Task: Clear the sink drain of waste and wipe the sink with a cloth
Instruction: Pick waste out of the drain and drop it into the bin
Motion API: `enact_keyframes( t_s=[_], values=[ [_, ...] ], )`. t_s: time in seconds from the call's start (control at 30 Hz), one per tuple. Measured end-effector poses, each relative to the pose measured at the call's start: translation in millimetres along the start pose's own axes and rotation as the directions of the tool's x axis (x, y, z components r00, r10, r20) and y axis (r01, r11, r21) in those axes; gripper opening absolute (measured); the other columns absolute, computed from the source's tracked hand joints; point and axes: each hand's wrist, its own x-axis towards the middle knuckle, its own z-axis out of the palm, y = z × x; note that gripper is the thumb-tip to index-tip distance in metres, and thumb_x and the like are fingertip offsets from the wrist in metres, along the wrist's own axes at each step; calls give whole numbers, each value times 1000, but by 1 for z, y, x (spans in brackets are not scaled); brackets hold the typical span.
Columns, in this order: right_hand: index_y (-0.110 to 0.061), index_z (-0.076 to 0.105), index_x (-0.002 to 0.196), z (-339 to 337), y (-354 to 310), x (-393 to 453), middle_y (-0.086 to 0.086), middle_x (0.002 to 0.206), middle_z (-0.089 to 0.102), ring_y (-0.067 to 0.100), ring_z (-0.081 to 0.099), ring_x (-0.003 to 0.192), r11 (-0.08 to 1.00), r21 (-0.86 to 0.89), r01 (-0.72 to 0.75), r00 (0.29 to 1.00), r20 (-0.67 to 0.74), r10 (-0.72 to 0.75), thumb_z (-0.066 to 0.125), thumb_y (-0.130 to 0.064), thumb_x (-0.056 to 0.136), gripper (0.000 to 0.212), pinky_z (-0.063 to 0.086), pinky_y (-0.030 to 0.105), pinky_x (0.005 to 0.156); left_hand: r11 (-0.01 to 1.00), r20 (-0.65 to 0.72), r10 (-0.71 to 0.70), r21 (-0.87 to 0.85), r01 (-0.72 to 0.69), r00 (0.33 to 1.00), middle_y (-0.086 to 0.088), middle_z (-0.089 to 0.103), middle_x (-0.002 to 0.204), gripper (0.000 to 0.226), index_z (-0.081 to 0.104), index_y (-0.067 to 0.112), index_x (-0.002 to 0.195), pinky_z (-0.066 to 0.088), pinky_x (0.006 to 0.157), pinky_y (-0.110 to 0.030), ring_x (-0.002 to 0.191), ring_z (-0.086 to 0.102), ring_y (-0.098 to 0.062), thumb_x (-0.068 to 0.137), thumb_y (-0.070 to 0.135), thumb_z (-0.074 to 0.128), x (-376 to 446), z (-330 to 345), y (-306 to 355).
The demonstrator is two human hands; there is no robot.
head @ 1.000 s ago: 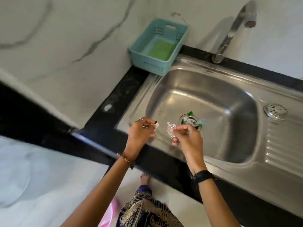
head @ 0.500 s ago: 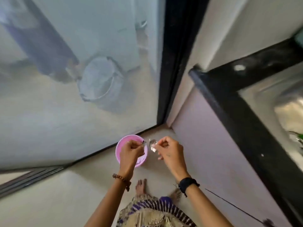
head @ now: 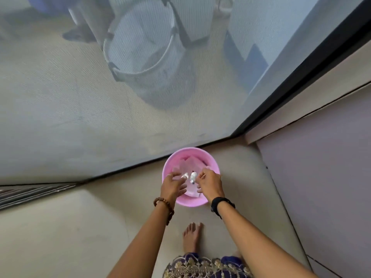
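Waste scraps [head: 190,176] hang between spread left fingers [head: 177,175] and curled right fingers [head: 201,174] over bin [head: 170,163].

Soft daylight is filtering through the mesh screen [head: 80,97] across the upper frame; wide-angle distortion is bending the edges, and everything is looking slightly blurred.

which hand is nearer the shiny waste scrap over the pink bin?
Right. The right hand pinches the shiny scrap at its fingertips; the left hand, fingers spread, sits just left of it.
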Motion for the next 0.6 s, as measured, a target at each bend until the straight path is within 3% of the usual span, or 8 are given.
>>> enact_keyframes(
  t_s=[0.1,0.2,0.27,0.37,0.47,0.6],
  values=[
    [-7,50,76,8,6,9,14,80,63,26,61,60,997,72,-42,999,-20,44,48,-4,90,14,59,36,56,1000,2,9,-4,-9,1000,-17,58,92,12,49,8,106,53,69,-32,76,58,-27,94,8,47,6,0,-6],
    [-4,54,85,-8,-10,-14,9,66,59,12,49,42,936,339,-94,994,-26,109,51,-6,87,4,47,21,38,994,-13,-38,-104,36,999,-9,61,63,16,55,3,86,52,51,-22,52,59,-16,94,14,47,-25,3,0],
    [-9,54,79,-33,-31,-40,2,56,52,8,41,35,865,491,-106,989,-39,143,52,-10,85,6,38,19,35,955,29,-136,-264,139,990,2,50,41,26,52,9,71,42,40,-18,33,46,-9,94,20,48,-57,10,17],
    [-16,46,66,-93,-78,-102,-5,46,41,7,31,34,658,740,-136,981,9,193,50,-11,86,21,27,17,32,896,130,-149,-401,189,980,7,37,28,38,42,16,58,28,29,-12,23,32,-4,95,24,46,-128,30,67],
    [-17,36,56,-160,-129,-171,-9,36,33,4,24,27,390,912,-131,989,92,118,46,-12,88,34,16,16,27,872,293,-30,-459,169,956,6,30,26,40,34,18,56,21,27,-13,22,28,-4,95,24,41,-212,58,130],
    [-19,32,55,-260,-167,-264,-10,36,30,4,21,25,196,977,88,995,-79,-53,42,-15,90,37,15,15,26,928,578,129,-356,107,806,2,27,26,43,29,20,54,14,24,-12,21,23,-3,95,26,36,-325,105,200]
  ],
)
